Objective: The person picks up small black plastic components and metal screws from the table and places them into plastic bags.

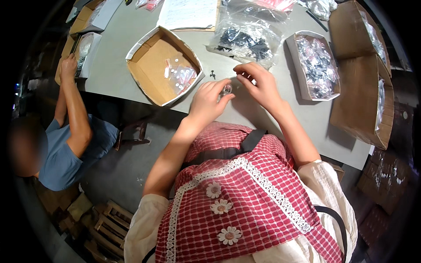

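My left hand (209, 98) pinches a small clear round part (226, 90) between thumb and fingertips, just above the grey table (114, 70). My right hand (258, 81) hovers close to its right, fingers curled near the same part; whether it holds anything I cannot tell. A small dark screw (212, 75) lies on the table just beyond my left hand. Ahead of both hands lies a clear plastic bag of small black parts (245, 41).
An open cardboard box (151, 65) with small bagged pieces lies to the left. A white box of packed small parts (316, 65) and brown cartons (359, 87) stand right. A paper sheet (188, 13) lies at the far edge. Another person in a blue shirt (66, 153) sits left.
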The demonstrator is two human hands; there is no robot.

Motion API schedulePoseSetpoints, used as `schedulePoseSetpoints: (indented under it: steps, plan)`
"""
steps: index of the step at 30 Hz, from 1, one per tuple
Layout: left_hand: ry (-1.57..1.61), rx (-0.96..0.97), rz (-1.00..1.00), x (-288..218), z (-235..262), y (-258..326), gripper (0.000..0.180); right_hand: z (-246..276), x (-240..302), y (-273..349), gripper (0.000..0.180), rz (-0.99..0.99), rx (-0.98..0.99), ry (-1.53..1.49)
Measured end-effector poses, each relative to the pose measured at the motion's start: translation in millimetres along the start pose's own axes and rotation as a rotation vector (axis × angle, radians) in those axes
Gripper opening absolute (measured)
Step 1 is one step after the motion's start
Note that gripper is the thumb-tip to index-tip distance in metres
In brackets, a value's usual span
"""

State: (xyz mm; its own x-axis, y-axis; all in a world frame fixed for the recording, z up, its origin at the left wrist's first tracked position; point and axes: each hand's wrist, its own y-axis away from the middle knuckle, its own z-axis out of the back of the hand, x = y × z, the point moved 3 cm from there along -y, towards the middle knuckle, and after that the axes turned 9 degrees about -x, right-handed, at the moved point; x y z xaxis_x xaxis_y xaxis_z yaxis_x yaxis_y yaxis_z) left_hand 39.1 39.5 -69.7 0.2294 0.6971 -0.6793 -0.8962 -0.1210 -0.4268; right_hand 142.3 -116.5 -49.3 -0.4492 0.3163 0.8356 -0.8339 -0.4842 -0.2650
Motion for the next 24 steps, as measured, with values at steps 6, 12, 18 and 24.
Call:
schedulePoseSetpoints:
  steps: [6,12,18,24]
  plan:
    - [-0.101,-0.072,0.224,17,37,43,0.038,-70,-11,-18,0.032,0.158,0.152,0.363]
    - [-0.022,-0.101,0.245,19,29,47,0.035,-68,-27,-20,0.016,0.312,0.191,0.43]
    - [-0.013,-0.025,0.175,16,11,22,0.034,-14,-52,-24,0.013,0.07,0.113,0.205]
    - [0.066,-0.019,0.057,-3,-9,-14,0.035,16,-25,-2,0.016,-0.508,0.081,-0.722]
